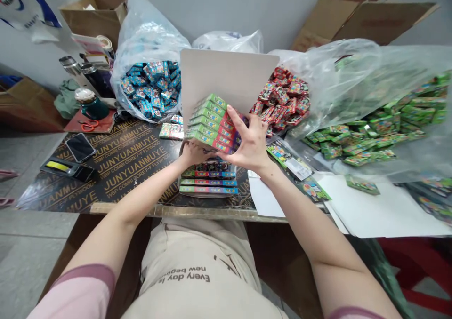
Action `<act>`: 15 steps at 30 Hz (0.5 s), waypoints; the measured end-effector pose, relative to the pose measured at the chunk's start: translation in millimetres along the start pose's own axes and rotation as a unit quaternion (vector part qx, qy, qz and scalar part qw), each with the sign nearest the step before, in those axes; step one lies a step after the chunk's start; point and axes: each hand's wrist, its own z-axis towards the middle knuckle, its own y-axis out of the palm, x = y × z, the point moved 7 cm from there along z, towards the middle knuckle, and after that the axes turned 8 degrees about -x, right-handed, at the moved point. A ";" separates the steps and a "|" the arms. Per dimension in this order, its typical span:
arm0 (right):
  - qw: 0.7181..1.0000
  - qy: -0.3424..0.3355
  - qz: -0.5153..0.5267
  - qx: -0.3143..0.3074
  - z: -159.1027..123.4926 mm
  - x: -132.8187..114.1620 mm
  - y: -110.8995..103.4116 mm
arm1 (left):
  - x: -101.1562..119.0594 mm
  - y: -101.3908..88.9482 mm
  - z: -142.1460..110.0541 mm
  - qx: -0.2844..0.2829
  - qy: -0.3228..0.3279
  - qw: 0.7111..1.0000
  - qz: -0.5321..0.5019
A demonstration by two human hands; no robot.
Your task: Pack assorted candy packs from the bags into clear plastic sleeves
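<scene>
Between my two hands sits a tilted stack of small green, red and purple candy-like boxes [216,123]. My right hand [251,138] grips its right side, thumb low and fingers reaching along the upper edge. At the stack's lower left, my left hand [197,153] is closed round the corner, its fingertips partly hidden. Behind the stack stands an upright white card panel [229,67], which looks like the raised lid of a display box. Just below my hands, more small boxes lie in coloured rows [208,182] near the table's front edge.
Plastic bags hold blue packets [151,86], red packets [284,95] and green packets [381,131]. On the left are a phone [80,147], a tape dispenser [67,168], scissors [89,123] and a lidded jar [88,103]. White card sheets [384,211] lie at right.
</scene>
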 end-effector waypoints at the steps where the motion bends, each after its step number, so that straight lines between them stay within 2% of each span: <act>1: 1.000 -0.001 -0.006 -0.005 -0.1 0.5 0.9 | 0.8 -3.1 0.2 0.004 0.000 1.000 0.005; 4: 1.000 -0.008 -0.010 -0.007 -0.3 1.5 2.9 | 5.7 -14.8 -4.9 0.016 0.015 1.000 0.003; 7: 1.000 -0.015 -0.003 -0.002 1.3 1.3 5.7 | 12.5 -23.1 -20.7 0.012 0.033 0.999 -0.011; 12: 0.999 -0.040 -0.010 -0.019 3.9 -6.0 19.6 | 28.3 -18.1 -64.6 -0.036 0.067 0.997 -0.031; 15: 0.996 -0.068 -0.028 -0.052 1.5 -13.3 32.8 | 35.3 -26.0 -93.1 -0.015 0.113 0.993 -0.016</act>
